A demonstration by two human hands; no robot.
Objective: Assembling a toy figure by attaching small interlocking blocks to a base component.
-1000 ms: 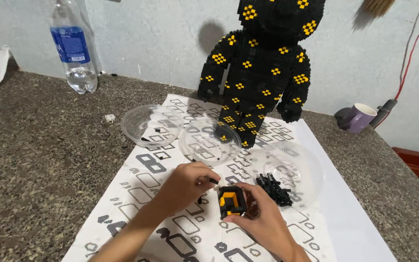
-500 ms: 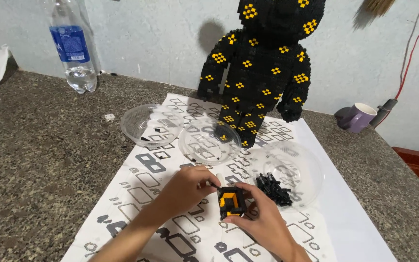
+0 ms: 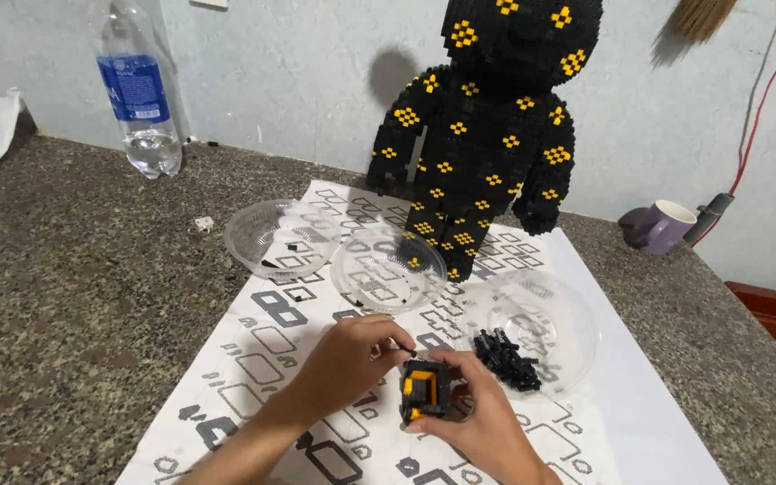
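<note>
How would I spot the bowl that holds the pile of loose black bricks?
Start at the tall black-and-yellow brick figure standing at the back of the patterned paper sheet. Three clear plastic bowls lie in front of it; take the right-hand bowl, nearest the right hand. Only it holds a heap of black bricks; the others are almost empty.
</note>
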